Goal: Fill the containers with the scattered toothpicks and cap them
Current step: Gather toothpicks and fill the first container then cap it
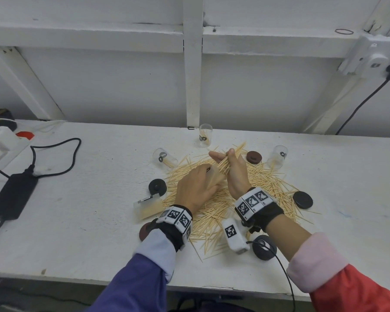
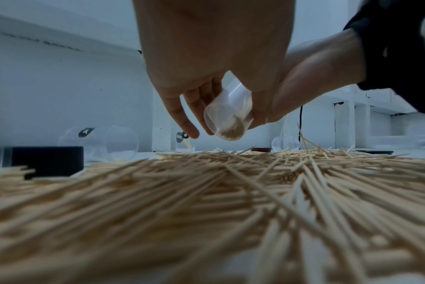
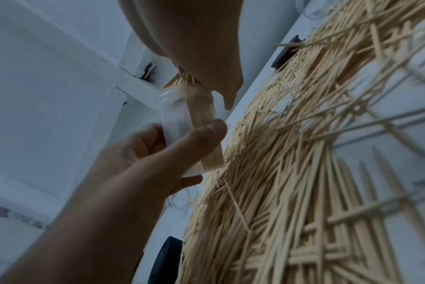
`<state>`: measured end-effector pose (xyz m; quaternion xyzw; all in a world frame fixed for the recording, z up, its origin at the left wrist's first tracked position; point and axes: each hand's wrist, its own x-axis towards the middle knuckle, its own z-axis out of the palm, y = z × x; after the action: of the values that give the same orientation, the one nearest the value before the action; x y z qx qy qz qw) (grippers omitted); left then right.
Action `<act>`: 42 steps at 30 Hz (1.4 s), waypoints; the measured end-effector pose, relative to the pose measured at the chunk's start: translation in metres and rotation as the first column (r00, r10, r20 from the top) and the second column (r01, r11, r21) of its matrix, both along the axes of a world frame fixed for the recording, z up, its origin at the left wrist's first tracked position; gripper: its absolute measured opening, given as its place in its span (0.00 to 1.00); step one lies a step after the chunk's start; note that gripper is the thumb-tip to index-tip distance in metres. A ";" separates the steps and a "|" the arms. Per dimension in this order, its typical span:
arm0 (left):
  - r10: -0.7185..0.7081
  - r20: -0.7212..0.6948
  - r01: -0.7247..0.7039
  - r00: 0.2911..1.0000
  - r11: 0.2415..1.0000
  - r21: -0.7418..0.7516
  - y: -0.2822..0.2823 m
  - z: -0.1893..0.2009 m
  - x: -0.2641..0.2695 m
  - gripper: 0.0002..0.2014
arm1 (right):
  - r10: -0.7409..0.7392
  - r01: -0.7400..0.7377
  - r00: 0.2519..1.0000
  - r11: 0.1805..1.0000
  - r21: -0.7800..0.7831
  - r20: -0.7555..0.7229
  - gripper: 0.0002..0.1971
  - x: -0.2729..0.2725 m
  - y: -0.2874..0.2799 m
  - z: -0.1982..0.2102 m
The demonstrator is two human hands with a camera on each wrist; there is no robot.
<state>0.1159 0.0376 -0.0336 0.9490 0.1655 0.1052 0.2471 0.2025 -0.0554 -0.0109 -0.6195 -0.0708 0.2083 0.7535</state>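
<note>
White bench (image 1: 81, 226) against a white framed wall. Mid-bench, the left hand (image 1: 195, 186) is wrapped round a clear container (image 2: 228, 117), held tilted above the toothpick pile (image 1: 223, 199); thumb and fingers curled on its wall, a few toothpicks already inside. The right hand (image 1: 233, 171) is just at 2 o'clock of it, touching, fingers closed on a toothpick bundle (image 1: 229, 161) whose low end runs into the container mouth. Pile spreads under both hands. Upright container (image 1: 205, 135) at 12 o'clock of the pile, one tipped container (image 1: 164, 159) at 10 o'clock, another (image 1: 277, 156) at 2 o'clock, all with a few toothpicks in them. A flat clear box (image 1: 148, 207) of toothpicks at 8 o'clock. Caps loose: brown cap (image 1: 254, 157) at 1 o'clock, black cap (image 1: 157, 187) at 9 o'clock, black cap (image 1: 302, 199) at 4 o'clock, another dark cap (image 1: 264, 247) at 6 o'clock near the bench edge. Far at 9 o'clock, a black power brick (image 1: 11, 197) with cable.
</note>
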 end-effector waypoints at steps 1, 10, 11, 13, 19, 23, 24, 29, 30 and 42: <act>0.003 0.002 -0.003 1.000 1.000 0.001 0.000 0.000 0.000 0.29 | -0.011 0.011 1.000 1.000 -0.017 0.000 0.28 0.000 0.000 -0.001; 0.019 -0.002 -0.019 1.000 1.000 -0.014 -0.002 0.003 0.000 0.27 | 0.001 0.005 0.998 0.995 -0.101 0.063 0.24 -0.006 0.003 -0.007; 0.014 0.001 -0.014 1.000 1.000 -0.006 -0.002 0.003 -0.002 0.28 | 0.007 0.001 0.997 0.994 -0.112 0.072 0.21 -0.009 0.004 -0.006; 0.002 0.004 -0.002 1.000 1.000 0.012 -0.002 0.004 -0.003 0.28 | 0.031 -0.023 0.997 0.994 -0.103 0.073 0.19 -0.010 0.004 -0.009; 0.063 -0.001 -0.063 0.998 0.998 0.004 -0.004 0.010 -0.006 0.28 | 0.071 -0.077 0.995 0.994 -0.080 -0.072 0.40 -0.004 0.002 -0.015; 0.075 0.012 -0.075 0.997 0.997 -0.006 -0.004 0.012 -0.008 0.29 | 0.122 -0.125 0.986 0.992 -0.020 -0.117 0.34 -0.004 -0.002 -0.019; 0.076 0.018 -0.076 0.997 0.997 -0.008 -0.004 0.013 -0.008 0.29 | 0.132 -0.133 0.985 0.991 -0.003 -0.109 0.29 -0.005 -0.003 -0.017; 0.056 0.006 -0.056 0.998 0.998 0.006 -0.005 0.014 -0.008 0.30 | 0.111 -0.107 0.993 0.987 0.119 -0.028 0.10 -0.006 -0.009 -0.011; 0.050 0.001 -0.050 0.999 0.999 0.019 -0.005 0.014 -0.008 0.30 | 0.110 -0.108 0.994 0.987 0.121 -0.015 0.11 -0.006 -0.009 -0.011; 0.044 0.045 -0.045 0.998 0.999 0.016 -0.004 0.009 -0.005 0.28 | 0.269 -0.269 0.963 0.963 -0.007 -0.020 0.20 -0.015 -0.012 -0.016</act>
<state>0.1108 0.0337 -0.0241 0.9446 0.1800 0.1331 0.2402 0.1876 -0.0674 -0.0266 -0.6058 -0.1463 0.3146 0.7160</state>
